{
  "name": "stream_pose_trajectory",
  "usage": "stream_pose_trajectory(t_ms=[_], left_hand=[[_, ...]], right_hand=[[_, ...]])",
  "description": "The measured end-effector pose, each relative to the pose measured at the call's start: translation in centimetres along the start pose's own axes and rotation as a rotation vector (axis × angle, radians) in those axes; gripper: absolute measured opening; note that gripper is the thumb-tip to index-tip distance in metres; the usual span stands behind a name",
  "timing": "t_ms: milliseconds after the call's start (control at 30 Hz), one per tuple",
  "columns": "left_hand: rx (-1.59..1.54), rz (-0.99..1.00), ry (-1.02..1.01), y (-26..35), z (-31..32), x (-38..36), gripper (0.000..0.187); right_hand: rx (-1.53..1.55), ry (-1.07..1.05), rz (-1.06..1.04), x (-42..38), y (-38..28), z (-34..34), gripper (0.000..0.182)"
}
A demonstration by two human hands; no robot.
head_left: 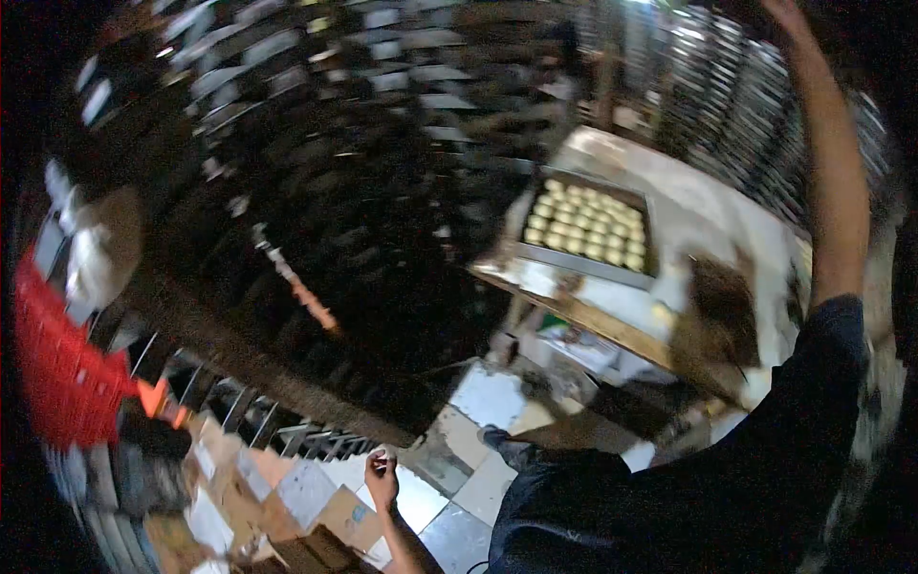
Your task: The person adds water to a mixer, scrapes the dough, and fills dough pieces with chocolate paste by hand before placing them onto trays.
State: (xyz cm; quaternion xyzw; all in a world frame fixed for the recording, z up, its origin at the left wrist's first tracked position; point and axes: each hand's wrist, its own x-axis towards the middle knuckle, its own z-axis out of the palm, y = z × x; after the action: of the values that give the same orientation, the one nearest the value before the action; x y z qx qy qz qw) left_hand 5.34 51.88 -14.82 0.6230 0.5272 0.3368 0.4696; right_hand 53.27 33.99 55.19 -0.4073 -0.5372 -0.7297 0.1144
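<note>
Low in the view, my left hand (pixel 381 467) hangs over the tiled floor with its fingers curled in. A small pale patch shows at the fingers, too blurred to name. My right arm (pixel 840 191) stretches up along the right side. Only a sliver of my right hand (pixel 782 10) shows at the top edge, and its fingers are hidden. Between the arms, a metal tray (pixel 588 269) of pale round dough balls (pixel 585 228) rests on a worn table (pixel 684 177). Neither hand touches the tray.
A blurred brown object (pixel 717 311) sits at the table's near side. Stacked trays (pixel 736 91) line the back right. Dark racks (pixel 382 191) fill the middle. At left are a red crate (pixel 67 354) and cardboard boxes (pixel 239 493) along the floor (pixel 449 531).
</note>
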Motion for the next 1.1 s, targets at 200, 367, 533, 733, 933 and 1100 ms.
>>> stream_pose_trajectory(t_ms=[200,367,533,733,933,1100], left_hand=[[-0.314,-0.061,-0.457,4.6,12.9,-0.8,0.020],[-0.131,0.150,-0.728,8.6,19.9,-1.1,0.021],[-0.072,0.281,-0.761,13.6,26.3,-2.2,0.015],[-0.175,0.328,-0.811,19.6,39.0,-5.0,0.017],[-0.061,0.562,-0.893,30.4,49.3,-12.3,0.018],[-0.068,0.621,-1.003,37.7,55.1,-16.6,0.021]], right_hand=[[-0.295,-0.386,0.069,-9.6,0.1,-21.2,0.083],[-0.550,-0.689,0.282,-19.2,2.7,-36.6,0.086],[-0.746,-0.840,0.623,-29.6,5.8,-49.6,0.080],[-0.957,-1.009,0.646,-41.2,12.7,-58.2,0.080],[-1.042,-1.078,0.654,-49.5,15.5,-63.5,0.076],[-1.016,-1.049,0.651,-52.4,15.6,-63.6,0.076]])
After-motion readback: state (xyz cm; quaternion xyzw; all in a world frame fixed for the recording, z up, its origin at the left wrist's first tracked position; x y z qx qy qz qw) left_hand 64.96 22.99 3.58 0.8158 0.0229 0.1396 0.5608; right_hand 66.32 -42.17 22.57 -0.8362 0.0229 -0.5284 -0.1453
